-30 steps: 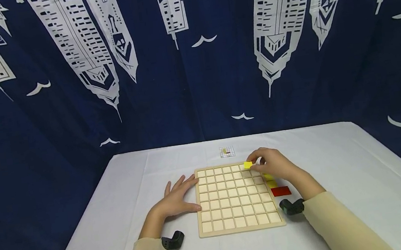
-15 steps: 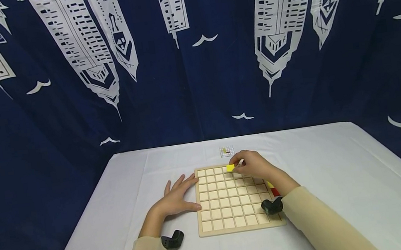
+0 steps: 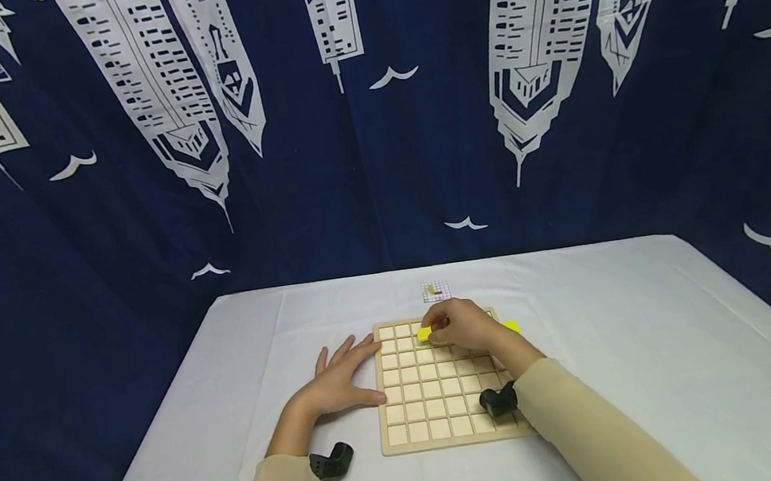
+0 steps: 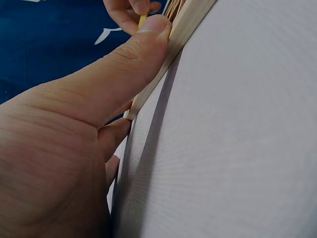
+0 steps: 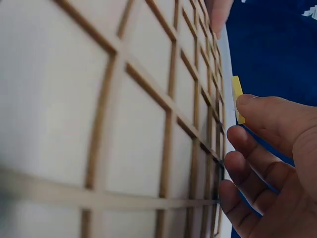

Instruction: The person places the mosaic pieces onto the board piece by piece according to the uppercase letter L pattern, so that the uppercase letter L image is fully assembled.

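A wooden board [image 3: 461,441] divided into square cells lies on the white table. My left hand [image 3: 334,387] rests at its left edge with fingers spread, and in the left wrist view the thumb [image 4: 133,52] lies against the wooden rim. Over the far rows, left of the board's middle, my right hand [image 3: 464,325] pinches a small yellow tile [image 3: 423,334] between thumb and fingers. In the right wrist view that tile [image 5: 237,94] stands out past the thumb tip, above the grid, while the other fingers curve loosely below.
Beyond the board's far edge lies a small printed grid card [image 3: 435,291] with coloured marks. Another yellow piece [image 3: 511,326] shows at the board's right side, partly covered by the right arm. A dark blue patterned cloth [image 3: 362,163] hangs behind the table.
My right hand has carried the yellow tile leftward across the far rows, then slightly nearer. Its forearm now hides the red piece at the board's right. The left hand stays where it was.
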`<state>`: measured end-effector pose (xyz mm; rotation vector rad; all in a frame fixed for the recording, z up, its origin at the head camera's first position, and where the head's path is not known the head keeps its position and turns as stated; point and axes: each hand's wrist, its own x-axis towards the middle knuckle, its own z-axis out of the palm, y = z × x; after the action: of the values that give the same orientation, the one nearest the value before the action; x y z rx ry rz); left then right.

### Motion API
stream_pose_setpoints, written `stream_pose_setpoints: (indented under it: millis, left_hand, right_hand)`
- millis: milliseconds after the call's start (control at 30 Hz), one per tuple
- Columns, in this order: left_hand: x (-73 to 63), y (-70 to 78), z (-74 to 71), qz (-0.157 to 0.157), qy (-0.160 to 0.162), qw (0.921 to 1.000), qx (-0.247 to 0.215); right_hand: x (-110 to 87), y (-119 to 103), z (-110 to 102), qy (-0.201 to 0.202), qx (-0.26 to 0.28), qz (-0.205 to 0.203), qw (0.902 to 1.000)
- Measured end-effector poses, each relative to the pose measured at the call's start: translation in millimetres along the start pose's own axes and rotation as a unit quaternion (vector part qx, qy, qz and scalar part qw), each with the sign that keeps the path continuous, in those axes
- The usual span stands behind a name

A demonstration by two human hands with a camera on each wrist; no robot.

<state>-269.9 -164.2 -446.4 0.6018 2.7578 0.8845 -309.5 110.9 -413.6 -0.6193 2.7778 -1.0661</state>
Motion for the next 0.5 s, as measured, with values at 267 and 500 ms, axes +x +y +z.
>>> stream_pose_setpoints:
  millis: [267, 500]
  left_hand:
    - [0.9, -1.1, 1.4, -0.004, -0.001, 1.0, -0.001]
    - [0.5, -0.4, 1.8, -0.008, -0.002, 1.0, -0.001]
  right_hand:
    - [-0.4, -5.2, 7.1, 0.014, -0.022, 0.009, 0.9996]
    - [3.3, -1.9, 12.8, 0.018, -0.057, 0.022, 0.998]
